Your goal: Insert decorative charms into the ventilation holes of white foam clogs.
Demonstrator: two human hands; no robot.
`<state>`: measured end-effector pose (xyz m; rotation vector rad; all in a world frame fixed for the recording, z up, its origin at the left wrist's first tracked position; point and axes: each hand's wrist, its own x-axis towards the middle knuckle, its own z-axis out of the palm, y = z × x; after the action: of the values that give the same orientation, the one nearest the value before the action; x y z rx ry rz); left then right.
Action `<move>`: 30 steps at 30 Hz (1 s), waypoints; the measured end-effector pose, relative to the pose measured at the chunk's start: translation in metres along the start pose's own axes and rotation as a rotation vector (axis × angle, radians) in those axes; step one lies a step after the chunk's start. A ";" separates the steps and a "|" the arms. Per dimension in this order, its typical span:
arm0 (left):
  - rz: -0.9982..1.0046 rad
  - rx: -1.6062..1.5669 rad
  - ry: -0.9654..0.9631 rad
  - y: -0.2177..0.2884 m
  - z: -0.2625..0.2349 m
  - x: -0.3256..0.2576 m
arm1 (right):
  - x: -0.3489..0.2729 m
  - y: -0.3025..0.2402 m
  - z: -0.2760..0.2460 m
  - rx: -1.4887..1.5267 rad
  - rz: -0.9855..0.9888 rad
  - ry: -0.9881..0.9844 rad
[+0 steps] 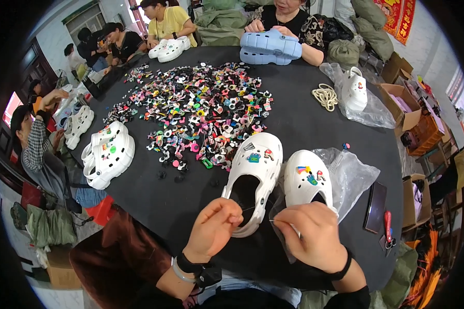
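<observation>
Right hand [309, 234] pinches one thin strand [271, 220]; left hand [214, 226] pinches, contents unclear. Two shoes [263, 170] [296, 189] bear three charms [253, 158] [312, 179] each.

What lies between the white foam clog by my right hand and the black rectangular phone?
Beside the clog lies a crumpled clear plastic bag, then black tabletop before the phone, in the head view.

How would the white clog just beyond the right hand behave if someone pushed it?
The white clog would probably slide rather than roll, since it sits sole-down. Its thick, moulded look suggests light, slightly springy material. The thin, crumpled plastic bag beside it might shift too.
</observation>
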<state>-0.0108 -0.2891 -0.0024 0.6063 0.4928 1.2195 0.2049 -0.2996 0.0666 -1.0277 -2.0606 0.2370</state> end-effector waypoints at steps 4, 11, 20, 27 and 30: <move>0.071 -0.005 -0.168 0.011 -0.011 0.000 | 0.002 0.003 -0.037 -0.054 0.089 0.019; 0.696 1.396 -0.210 0.013 0.029 -0.001 | -0.011 0.006 -0.077 0.294 0.362 0.119; 0.842 1.875 -0.275 -0.037 0.067 0.010 | -0.026 -0.004 -0.094 0.623 0.228 0.411; 0.747 1.895 -0.386 -0.037 0.029 0.000 | -0.007 0.013 -0.072 0.599 0.356 0.125; 0.880 1.829 -0.365 -0.045 0.020 -0.001 | 0.000 0.020 -0.050 0.551 0.269 -0.004</move>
<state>0.0335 -0.3031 -0.0173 2.7565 1.0187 1.0876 0.2531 -0.2954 0.0899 -0.9432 -1.7050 0.8892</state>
